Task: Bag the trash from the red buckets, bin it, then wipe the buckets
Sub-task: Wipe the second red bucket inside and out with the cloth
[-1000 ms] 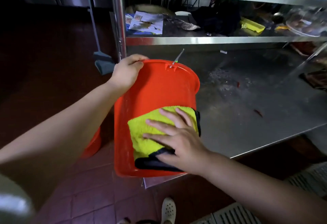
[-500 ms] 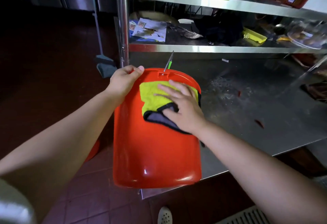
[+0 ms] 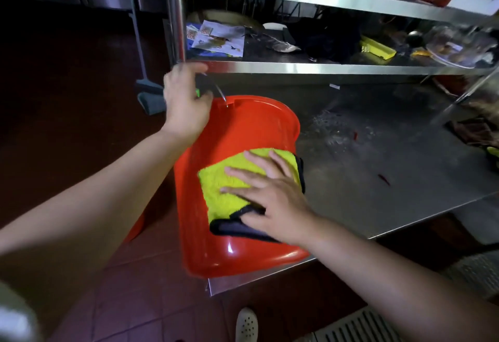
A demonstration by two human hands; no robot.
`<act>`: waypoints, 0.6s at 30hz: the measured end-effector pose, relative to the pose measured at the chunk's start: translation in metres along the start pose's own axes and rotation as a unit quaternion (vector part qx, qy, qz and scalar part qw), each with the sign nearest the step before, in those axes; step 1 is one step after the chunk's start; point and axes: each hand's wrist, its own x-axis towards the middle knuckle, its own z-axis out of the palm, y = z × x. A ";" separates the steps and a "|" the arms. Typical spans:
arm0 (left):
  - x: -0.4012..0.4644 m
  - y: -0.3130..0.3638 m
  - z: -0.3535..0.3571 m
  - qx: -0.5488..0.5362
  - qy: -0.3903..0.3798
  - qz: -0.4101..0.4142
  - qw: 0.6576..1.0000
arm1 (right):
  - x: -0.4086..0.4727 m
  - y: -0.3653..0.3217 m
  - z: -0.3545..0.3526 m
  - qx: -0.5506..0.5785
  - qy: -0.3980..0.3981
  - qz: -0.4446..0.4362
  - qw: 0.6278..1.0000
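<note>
We see a big steel table with shelves above it, and we tell where everything is from the red bucket that lies on its side at the table's near left corner. The bucket's open mouth points away from us, toward the shelves, and its bottom end hangs a little over the table's front edge. Beyond the bucket, the lower shelf holds papers, a dark bundle and a yellow box. To the left of the bucket, partly hidden behind our left arm, a bit of another red bucket shows low down by the floor. On top of the bucket's side lies a yellow cloth with a dark edge. Our right hand lies flat on this cloth with the fingers spread wide, pressing it onto the bucket, not closed around it. Our left hand is at the bucket's far left rim. It looks blurry, its fingers are loosely curled, and we cannot tell if it grips the rim or the thin wire handle that sticks up there. Below the bucket, a white shoe stands on the red floor tiles.
</note>
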 end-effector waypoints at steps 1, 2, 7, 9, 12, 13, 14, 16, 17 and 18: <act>0.005 0.012 0.005 0.030 -0.041 0.057 0.997 | -0.012 -0.006 0.002 -0.005 -0.009 -0.012 1.000; 0.008 0.022 0.011 0.065 -0.094 0.089 0.989 | -0.023 -0.011 0.004 -0.016 -0.017 -0.025 0.999; 0.019 0.029 0.028 0.170 -0.236 0.066 0.954 | -0.045 -0.013 0.007 -0.011 -0.020 -0.069 0.997; 0.022 0.025 0.027 0.149 -0.245 0.063 0.956 | -0.035 -0.006 0.006 0.011 0.000 -0.060 0.998; 0.022 0.018 0.024 0.129 -0.245 0.064 0.959 | -0.005 0.013 0.003 0.021 0.054 -0.006 0.998; 0.021 0.017 0.023 0.128 -0.241 0.065 0.960 | 0.007 0.020 0.001 0.026 0.072 0.016 0.997; 0.019 0.015 0.021 0.125 -0.238 0.066 0.961 | 0.020 0.028 0.000 0.035 0.085 0.038 0.995; 0.018 0.011 0.017 0.112 -0.230 0.055 0.965 | 0.044 0.043 -0.003 0.052 0.093 0.074 0.992; 0.017 0.009 0.015 0.109 -0.223 0.049 0.967 | 0.056 0.048 -0.004 0.062 0.097 0.090 0.989; 0.017 0.007 0.014 0.112 -0.218 0.047 0.968 | 0.067 0.052 -0.005 0.078 0.105 0.106 0.986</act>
